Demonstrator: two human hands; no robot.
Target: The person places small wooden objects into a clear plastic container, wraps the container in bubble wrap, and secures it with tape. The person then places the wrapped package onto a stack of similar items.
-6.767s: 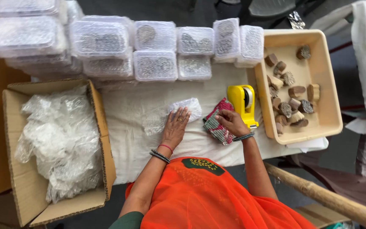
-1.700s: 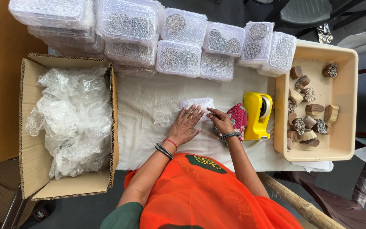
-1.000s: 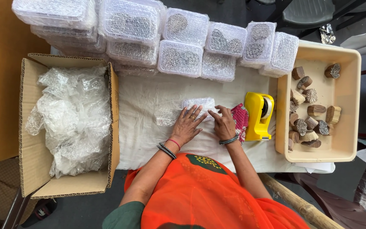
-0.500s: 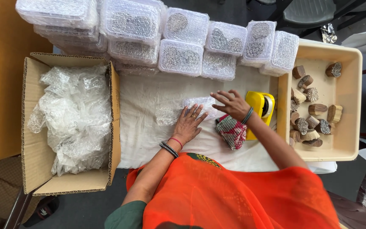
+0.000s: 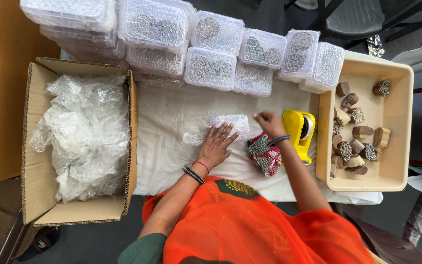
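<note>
The right hand (image 5: pixel 268 122) has lifted off the bundle (image 5: pixel 228 124) since half a second ago and now sits at centre frame, beside the yellow tape dispenser (image 5: pixel 299 132); its fingers look curled, though whether they pinch tape I cannot tell. The left hand (image 5: pixel 216 146) lies spread flat, pressing the bubble-wrapped bundle onto the cloth (image 5: pixel 167 142). A patterned pouch (image 5: pixel 265 155) lies under the right wrist. A tray (image 5: pixel 396 161) of wooden blocks stands at right, a box (image 5: pixel 40 195) of wrap at left.
</note>
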